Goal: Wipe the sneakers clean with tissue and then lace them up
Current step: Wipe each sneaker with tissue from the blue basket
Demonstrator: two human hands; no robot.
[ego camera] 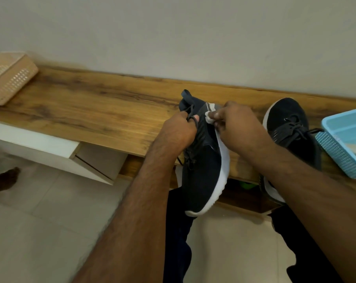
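A dark navy sneaker (203, 176) with a white sole is held tilted over the front edge of the wooden shelf, heel away from me. My left hand (178, 131) grips it at the collar, thumb hooked under the laces. My right hand (240, 129) pinches a small wad of white tissue (209, 118) against the sneaker's side near the heel. The second dark sneaker (289, 127) lies on the shelf to the right, laced, partly hidden by my right forearm.
The long wooden shelf (91, 107) runs along a pale wall. A beige perforated basket (7, 78) sits at its left end, a blue basket (346, 144) at the right edge. White drawers are below the shelf; a tiled floor and my dark trouser legs are below.
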